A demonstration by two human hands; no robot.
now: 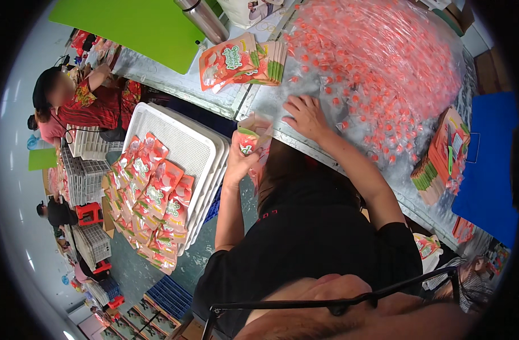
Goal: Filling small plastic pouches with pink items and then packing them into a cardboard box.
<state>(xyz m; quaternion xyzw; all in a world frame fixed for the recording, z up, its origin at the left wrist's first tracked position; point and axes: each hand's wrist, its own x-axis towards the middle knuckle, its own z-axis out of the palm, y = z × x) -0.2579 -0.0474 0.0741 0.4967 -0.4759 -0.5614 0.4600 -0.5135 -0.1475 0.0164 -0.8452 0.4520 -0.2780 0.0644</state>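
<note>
Left hand (pixel 237 164) fingers closed round an orange-green pouch (pixel 249 137) — right hand (pixel 306 116) spread flat, fingertips at the pile of small wrapped candies (pixel 378 68) on the table (pixel 254 102) — holding nothing.

Left hand (pixel 237 164) clenched, right hand (pixel 306 116) flat, outstretched.

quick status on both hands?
Left hand: closed on an orange-and-green pouch, held upright.
Right hand: open, fingers spread on the pile of small orange wrapped candies on the table.
</note>
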